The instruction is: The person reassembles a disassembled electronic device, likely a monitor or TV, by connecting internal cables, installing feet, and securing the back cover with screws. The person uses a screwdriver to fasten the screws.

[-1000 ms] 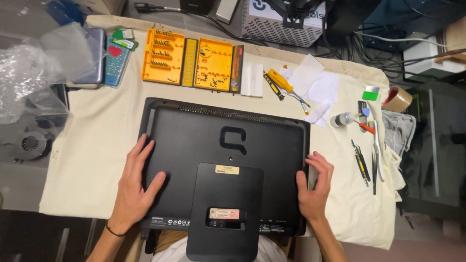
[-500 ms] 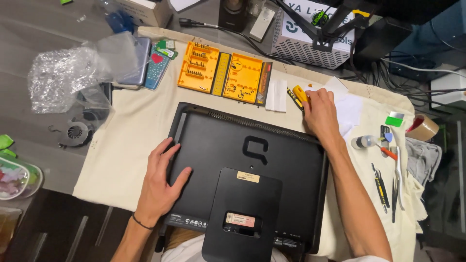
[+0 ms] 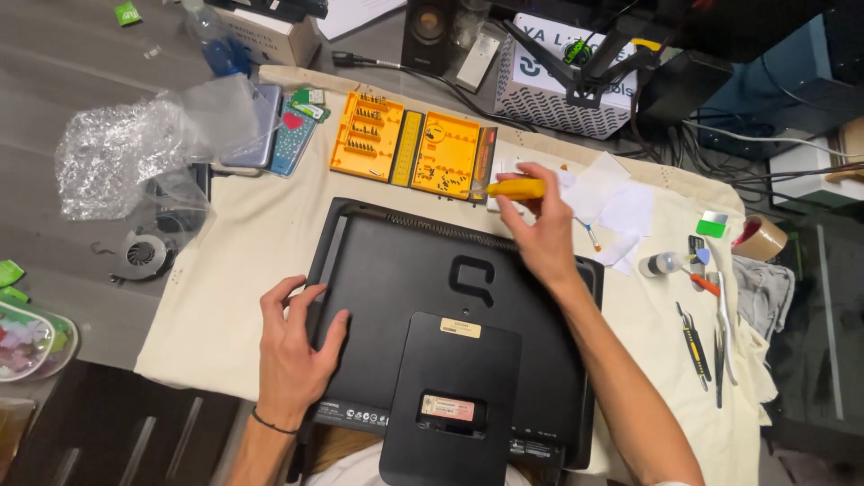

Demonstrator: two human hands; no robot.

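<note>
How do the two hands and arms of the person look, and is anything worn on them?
Both forearms are bare, with no sleeves or gloves in view. The left hand has a thin dark band around its wrist. The right hand shows no ring, watch or band that I can make out. No cables or markings appear on either arm.

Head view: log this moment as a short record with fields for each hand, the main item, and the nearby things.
Left hand: flat on the monitor back, left side
Right hand: holds a yellow screwdriver above the monitor's top edge
Monitor: black, face down on a cream cloth, stand toward the person
Nearby: orange bit case open, tape roll, bubble wrap
</note>
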